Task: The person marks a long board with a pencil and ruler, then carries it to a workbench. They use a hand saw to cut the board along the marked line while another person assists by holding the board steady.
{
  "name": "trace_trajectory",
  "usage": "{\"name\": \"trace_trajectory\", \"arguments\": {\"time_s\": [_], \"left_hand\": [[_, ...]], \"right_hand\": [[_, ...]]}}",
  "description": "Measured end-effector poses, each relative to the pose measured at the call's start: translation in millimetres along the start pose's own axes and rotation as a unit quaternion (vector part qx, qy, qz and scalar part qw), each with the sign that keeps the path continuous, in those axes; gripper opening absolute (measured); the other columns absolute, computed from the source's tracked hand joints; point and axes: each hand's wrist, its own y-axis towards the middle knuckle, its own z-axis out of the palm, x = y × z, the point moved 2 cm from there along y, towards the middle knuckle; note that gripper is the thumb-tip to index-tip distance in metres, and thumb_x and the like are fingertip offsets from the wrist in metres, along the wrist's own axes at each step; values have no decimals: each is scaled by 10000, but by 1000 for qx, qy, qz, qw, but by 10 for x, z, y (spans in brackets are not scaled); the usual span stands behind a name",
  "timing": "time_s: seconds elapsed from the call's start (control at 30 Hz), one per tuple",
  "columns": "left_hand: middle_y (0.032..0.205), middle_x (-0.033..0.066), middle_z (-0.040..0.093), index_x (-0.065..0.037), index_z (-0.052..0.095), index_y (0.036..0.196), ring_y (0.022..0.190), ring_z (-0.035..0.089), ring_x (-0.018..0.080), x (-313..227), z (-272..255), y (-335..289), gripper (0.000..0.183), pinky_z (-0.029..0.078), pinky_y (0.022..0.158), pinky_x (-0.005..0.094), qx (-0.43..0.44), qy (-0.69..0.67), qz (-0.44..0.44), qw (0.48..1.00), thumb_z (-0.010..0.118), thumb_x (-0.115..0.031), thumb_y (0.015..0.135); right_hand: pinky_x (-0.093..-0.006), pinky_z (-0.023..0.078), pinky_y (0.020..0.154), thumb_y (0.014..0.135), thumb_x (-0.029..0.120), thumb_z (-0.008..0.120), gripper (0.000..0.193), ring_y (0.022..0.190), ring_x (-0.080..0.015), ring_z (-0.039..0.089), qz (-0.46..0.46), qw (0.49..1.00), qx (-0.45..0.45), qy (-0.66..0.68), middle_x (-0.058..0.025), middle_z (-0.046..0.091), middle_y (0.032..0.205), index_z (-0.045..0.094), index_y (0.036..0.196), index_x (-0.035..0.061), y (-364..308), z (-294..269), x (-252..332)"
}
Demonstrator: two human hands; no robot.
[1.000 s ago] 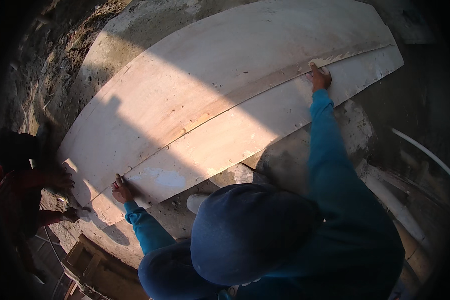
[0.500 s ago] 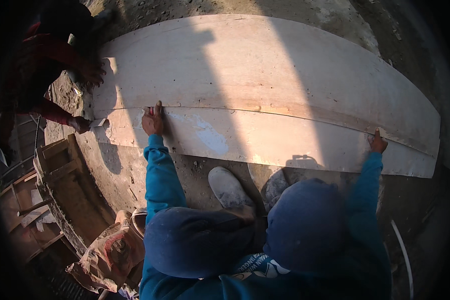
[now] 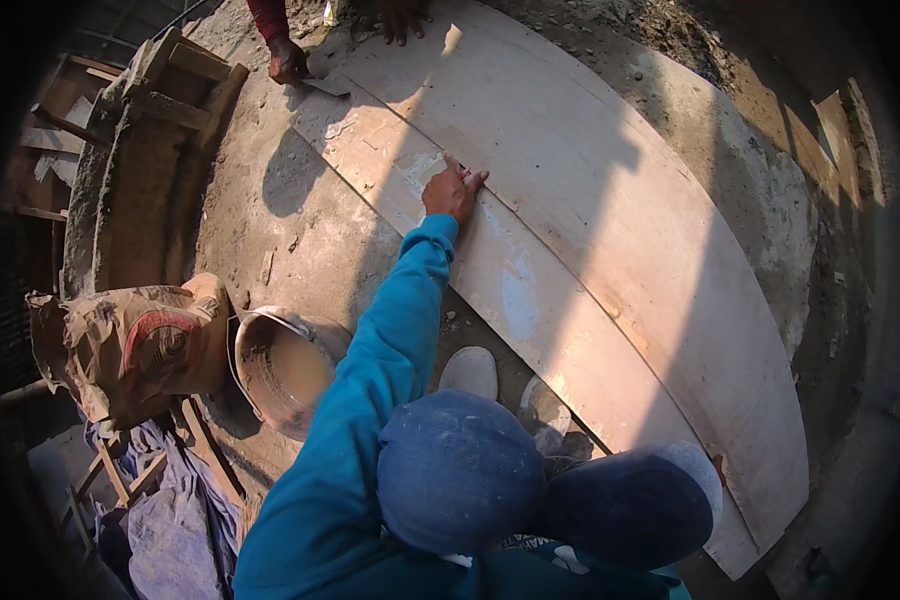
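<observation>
bucket point(image 3: 260, 350) left of panel point(image 3: 610, 220) | sack point(image 3: 135, 345) left of bucket | frame point(image 3: 142, 185) behind sack

The view has swung left, so the board point(image 3: 610, 200) now slants from beyond the left hand point(image 3: 452, 195) past its fingers point(image 3: 451, 167) to the right knee point(image 3: 620, 510). The right hand point(image 3: 718, 468), plain earlier, is nearly hidden behind that knee; perhaps one fingertip shows. The co-worker point(image 3: 288, 62), before to the left of the left fingers, is now beyond them, only a red sleeve point(image 3: 268, 18) and hands showing. Nearer than those fingers, leftward, a bucket point(image 3: 253, 355) has come into fuller view.
</observation>
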Motion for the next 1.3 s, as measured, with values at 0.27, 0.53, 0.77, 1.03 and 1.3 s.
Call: {"name": "trace_trajectory", "arguments": {"time_s": [0.27, 0.53, 0.77, 1.03, 1.3], "left_hand": [[1026, 162, 715, 18, 396, 1438, 978, 679, 370, 20, -41, -133, 843, 534, 835, 463, -30, -57, -43, 997, 692, -518, 858], [1016, 136, 692, 13, 544, 1322, 904, 671, 305, -178, -290, -295, 581, 541, 791, 433, -102, -311, -76, 942, 633, -413, 937], [1169, 134, 634, 67, 566, 1279, 1028, 600, 205, -451, -646, -283, 495, 525, 907, 361, 139, -801, -107, 573, 373, -337, 1068], [1300, 157, 598, 65, 565, 1289, 1178, 572, 267, -266, -504, -128, 581, 428, 1050, 443, 38, -700, -86, 708, 405, -441, 1053], [1530, 248, 331, 93, 454, 1398, 1460, 265, 376, -167, -1, -276, 704, 203, 1200, 533, -135, -50, 108, 984, 481, -485, 997]], "right_hand": [[-264, 456, 474, 935, 252, 673, 475, 706, -123, 557, -362, 918, 151, -55, -16, 551, 832, 514, 1293, -16, -1596, 993, 1508], [-278, 473, 597, 873, -18, 664, 412, 737, -131, 568, -699, 471, 532, -80, -45, 547, 848, 609, 1271, 71, -5112, 1845, 2985], [-374, 580, 716, 819, -33, 684, 606, 905, -276, 661, -804, 170, 570, -16, -97, 614, 1096, 551, 1356, 213, -6450, 2436, 2790], [-372, 561, 705, 832, -34, 674, 407, 861, -270, 675, -780, 180, 593, 91, -102, 642, 980, 645, 1200, 136, -6922, 2906, 2818], [-337, 528, 706, 924, 49, 607, 230, 786, -227, 663, -734, 250, 624, 100, -118, 682, 954, 670, 1144, 67, -7610, 3512, 3149]]}}
